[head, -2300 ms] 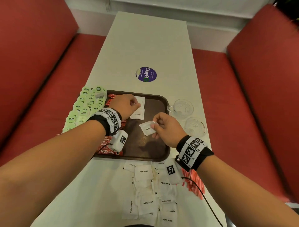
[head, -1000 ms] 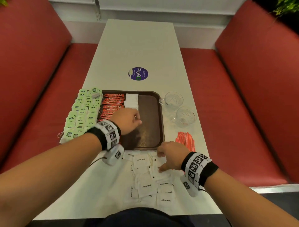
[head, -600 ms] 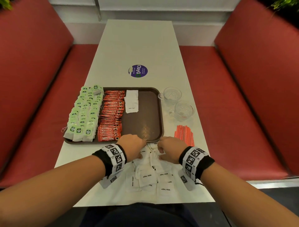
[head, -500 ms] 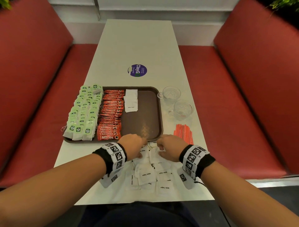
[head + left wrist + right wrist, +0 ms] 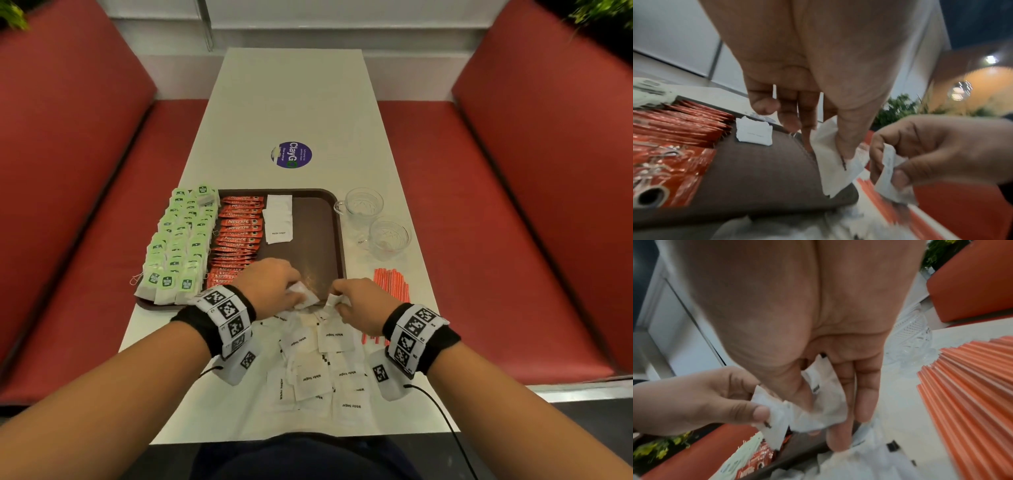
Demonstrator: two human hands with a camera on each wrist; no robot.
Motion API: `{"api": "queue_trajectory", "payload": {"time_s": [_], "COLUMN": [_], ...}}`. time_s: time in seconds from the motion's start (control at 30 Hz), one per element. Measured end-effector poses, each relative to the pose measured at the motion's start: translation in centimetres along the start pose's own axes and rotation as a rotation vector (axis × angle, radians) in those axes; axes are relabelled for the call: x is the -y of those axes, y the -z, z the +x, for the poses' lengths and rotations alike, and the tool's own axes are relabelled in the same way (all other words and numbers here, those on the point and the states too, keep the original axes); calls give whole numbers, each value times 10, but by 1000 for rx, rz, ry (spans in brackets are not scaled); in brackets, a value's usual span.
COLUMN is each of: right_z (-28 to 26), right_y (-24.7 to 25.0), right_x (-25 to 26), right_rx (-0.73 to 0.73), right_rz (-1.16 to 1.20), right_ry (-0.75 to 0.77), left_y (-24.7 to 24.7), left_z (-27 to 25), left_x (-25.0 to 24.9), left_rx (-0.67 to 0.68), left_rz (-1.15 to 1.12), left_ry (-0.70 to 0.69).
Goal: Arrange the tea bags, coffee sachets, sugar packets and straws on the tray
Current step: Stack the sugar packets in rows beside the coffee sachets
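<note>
Setting: white table point(image 5: 291, 102) running away between two red booth seats point(image 5: 513, 205), seen from the head view.
Loose sugar packets point(image 5: 318, 373): scattered on the table at 6 o'clock, nearest the person, many printed "White Sugar".
Left hand point(image 5: 270, 284): at the near rim of the tray, thumb and fingers pinching one white sugar packet point(image 5: 830, 164).
Right hand point(image 5: 359, 305): just beside the left hand at 3 o'clock of it, thumb and fingers curled on another white packet point(image 5: 818, 404).
Straws point(image 5: 392, 284): orange bundle on the table at 3 o'clock of the right hand.
Tray point(image 5: 318, 240): brown, past the hands at 12 o'clock.
Tray contents: green tea bags point(image 5: 181, 240) at 9 o'clock, red coffee sachets point(image 5: 238, 236) beside them, a few sugar packets point(image 5: 279, 219) toward the far edge.
Glass cups point(image 5: 376, 219): two, at 3 o'clock of the tray.
Sticker point(image 5: 291, 155): round, purple, farther at 12 o'clock.
</note>
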State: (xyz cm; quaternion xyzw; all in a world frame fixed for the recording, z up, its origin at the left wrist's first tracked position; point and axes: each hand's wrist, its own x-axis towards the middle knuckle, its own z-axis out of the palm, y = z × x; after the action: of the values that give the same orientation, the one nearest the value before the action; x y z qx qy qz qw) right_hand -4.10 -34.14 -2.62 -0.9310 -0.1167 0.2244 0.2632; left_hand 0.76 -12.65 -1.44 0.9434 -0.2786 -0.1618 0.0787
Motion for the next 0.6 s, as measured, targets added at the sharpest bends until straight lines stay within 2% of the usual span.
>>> {"api": "queue_trajectory", "payload": {"time_s": [0.1, 0.23, 0.4, 0.5, 0.6], "right_z": [7, 17, 32, 41, 44], "right_y": [1, 1, 1, 2, 3], "right_x": [3, 11, 15, 13, 13], "right_rx": [-107, -199, -314, -354, -332], "right_rz": [121, 289, 273, 239, 309], "right_ry": [21, 64, 190, 180, 134], "left_y": [7, 11, 9, 7, 8], "left_z": [-4, -9, -9, -5, 4], "left_x": [6, 6, 9, 18, 27], "left_rx": [-182, -331, -330, -323, -403], "left_rz": [-167, -450, -646, -699, -685], "left_ry": [12, 55, 10, 58, 114]}}
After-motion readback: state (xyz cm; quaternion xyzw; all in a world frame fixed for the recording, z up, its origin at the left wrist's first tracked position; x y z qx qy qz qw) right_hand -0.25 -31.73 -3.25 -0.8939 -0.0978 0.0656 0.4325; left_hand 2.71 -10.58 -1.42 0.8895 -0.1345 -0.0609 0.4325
